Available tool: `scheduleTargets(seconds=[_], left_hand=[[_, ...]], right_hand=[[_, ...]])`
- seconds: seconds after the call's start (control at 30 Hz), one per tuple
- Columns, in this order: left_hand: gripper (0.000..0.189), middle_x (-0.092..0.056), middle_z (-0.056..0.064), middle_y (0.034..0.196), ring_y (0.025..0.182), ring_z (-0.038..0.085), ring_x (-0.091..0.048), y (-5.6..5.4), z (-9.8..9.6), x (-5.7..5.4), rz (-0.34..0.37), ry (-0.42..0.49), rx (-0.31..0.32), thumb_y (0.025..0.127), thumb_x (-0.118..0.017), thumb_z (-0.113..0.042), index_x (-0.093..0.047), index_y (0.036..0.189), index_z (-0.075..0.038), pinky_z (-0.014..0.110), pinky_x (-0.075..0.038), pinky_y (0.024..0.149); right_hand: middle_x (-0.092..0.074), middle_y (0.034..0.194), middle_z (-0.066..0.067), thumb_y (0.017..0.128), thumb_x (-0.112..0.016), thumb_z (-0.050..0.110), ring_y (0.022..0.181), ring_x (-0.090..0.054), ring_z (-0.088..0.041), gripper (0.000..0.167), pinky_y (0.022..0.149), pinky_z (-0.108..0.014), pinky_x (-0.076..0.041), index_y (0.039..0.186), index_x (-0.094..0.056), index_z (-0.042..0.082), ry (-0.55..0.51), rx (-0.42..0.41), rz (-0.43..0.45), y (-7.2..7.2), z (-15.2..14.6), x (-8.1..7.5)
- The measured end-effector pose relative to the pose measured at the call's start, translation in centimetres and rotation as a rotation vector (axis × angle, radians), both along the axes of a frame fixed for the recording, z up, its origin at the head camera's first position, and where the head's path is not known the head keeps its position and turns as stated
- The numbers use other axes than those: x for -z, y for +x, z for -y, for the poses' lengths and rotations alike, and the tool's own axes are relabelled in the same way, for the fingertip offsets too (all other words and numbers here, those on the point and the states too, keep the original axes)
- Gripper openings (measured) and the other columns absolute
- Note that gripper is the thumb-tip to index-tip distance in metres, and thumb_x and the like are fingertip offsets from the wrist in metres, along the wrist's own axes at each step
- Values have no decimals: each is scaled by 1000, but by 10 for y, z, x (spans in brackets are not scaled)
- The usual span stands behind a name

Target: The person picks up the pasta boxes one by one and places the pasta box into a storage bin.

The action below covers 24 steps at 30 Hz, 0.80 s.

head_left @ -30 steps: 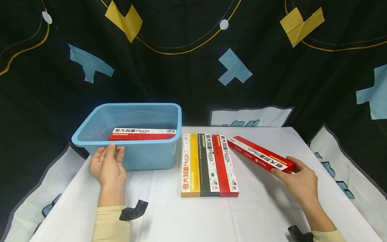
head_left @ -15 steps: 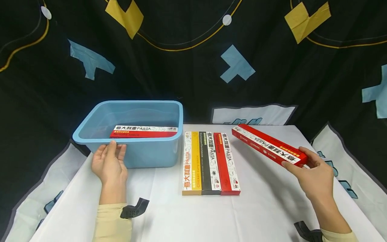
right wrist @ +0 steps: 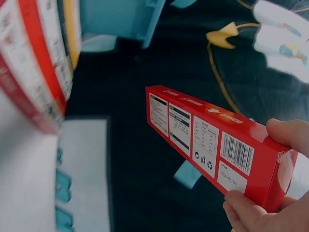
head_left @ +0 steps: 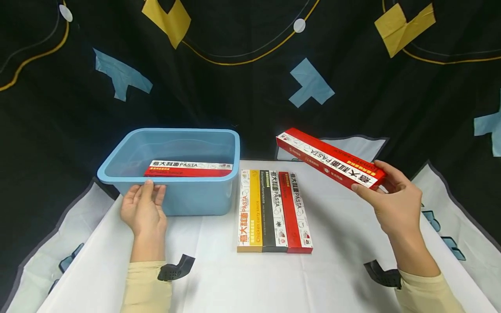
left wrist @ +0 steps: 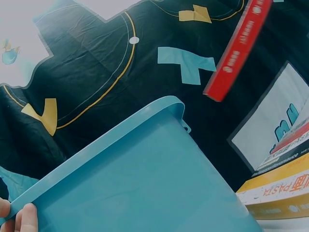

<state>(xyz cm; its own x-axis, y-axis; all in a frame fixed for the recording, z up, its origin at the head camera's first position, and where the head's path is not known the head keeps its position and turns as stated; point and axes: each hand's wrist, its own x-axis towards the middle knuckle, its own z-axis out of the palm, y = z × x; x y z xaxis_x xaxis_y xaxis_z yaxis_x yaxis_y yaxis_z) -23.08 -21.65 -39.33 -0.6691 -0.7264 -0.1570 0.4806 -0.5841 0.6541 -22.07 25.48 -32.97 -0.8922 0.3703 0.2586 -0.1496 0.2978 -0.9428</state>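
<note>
My right hand [head_left: 395, 200] pinches the near end of a red pasta box [head_left: 328, 158], which is raised above the table and tilted with its far end up. In the right wrist view, thumb and fingers clasp that end of the red pasta box [right wrist: 203, 140], and its barcode side shows. My left hand [head_left: 145, 211] holds the front rim of a blue plastic bin [head_left: 195, 198], thumb over the edge and fingers beneath. Inside the bin lies another red pasta box [head_left: 188, 169]. Between the hands, a yellow [head_left: 255, 213], a black [head_left: 274, 213] and a red pasta box [head_left: 293, 213] lie side by side.
A white cloth covers the table [head_left: 274, 282]. Behind it hangs a black patterned curtain [head_left: 250, 95]. The row of boxes stands close to the bin's right wall.
The red pasta box in my right hand has risen and lately swung left, its far end now higher. My left hand stays on the bin's rim. The head view has shifted slightly.
</note>
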Motion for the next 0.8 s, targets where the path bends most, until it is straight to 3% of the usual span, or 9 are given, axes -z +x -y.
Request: scheduleTargets(seconds=[0.13, 0.33, 0.47, 0.8], left_hand=[[45, -61, 17, 120, 86, 23, -67, 0, 0, 0, -6, 2, -4, 77, -83, -7, -54, 112, -1, 35, -59, 79], [42, -62, 17, 114, 80, 22, -66, 0, 0, 0, -8, -6, -11, 78, -82, -6, -55, 109, 0, 35, -59, 78], [44, -61, 16, 113, 81, 21, -66, 0, 0, 0, 2, -19, -14, 78, -82, -7, -54, 111, 0, 35, -59, 78], [46, -60, 16, 116, 84, 21, -66, 1, 0, 0, 13, -39, -18, 78, -83, -10, -54, 113, -1, 34, -59, 80]], right_hand=[[-55, 133, -5, 73, -86, 8, 114, -51, -23, 68, 75, -15, -55, 134, -59, 23, -43, -71, -110, -7, 19, -11], [-53, 135, -2, 78, -83, 14, 118, -49, -23, 65, 77, -20, -57, 136, -57, 24, 2, -178, -166, -16, 48, -21], [-50, 137, 4, 81, -81, 23, 120, -47, -18, 63, 78, -23, -58, 138, -54, 28, 60, -259, -159, -22, 69, -25], [-54, 132, 10, 83, -80, 25, 120, -49, -14, 59, 76, -35, -60, 136, -54, 29, 96, -557, -64, -49, 128, -30]])
